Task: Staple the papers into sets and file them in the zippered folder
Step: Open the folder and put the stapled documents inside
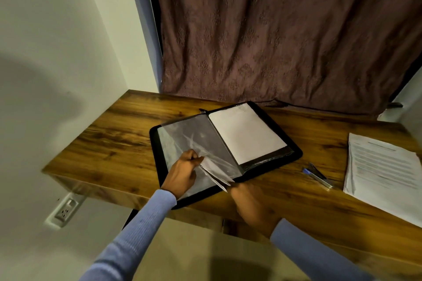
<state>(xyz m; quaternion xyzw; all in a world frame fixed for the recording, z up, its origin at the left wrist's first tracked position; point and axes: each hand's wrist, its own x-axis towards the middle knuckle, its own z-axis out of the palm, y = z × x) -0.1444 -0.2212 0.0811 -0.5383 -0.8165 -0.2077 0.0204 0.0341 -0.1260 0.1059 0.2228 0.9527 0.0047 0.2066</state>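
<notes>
A black zippered folder (pixel 294 143) lies open on the wooden table (pixel 118 143), with clear plastic sleeves (pixel 194 137) on its left half and a white sheet (pixel 246 134) in the right half. My left hand (pixel 182 173) pinches the lower edge of a clear sleeve. My right hand (pixel 251 203) holds a set of papers (pixel 217 178) whose upper part lies under that sleeve near the folder's front edge. A blue and silver stapler (pixel 318 175) lies to the right of the folder. A stack of printed papers (pixel 383 171) sits at the table's right.
A brown patterned curtain (pixel 285 29) hangs behind the table. A pale wall (pixel 57 52) closes the left side, with a power socket (pixel 65 210) below the table edge. The table's front edge (pixel 205 214) runs just under my hands.
</notes>
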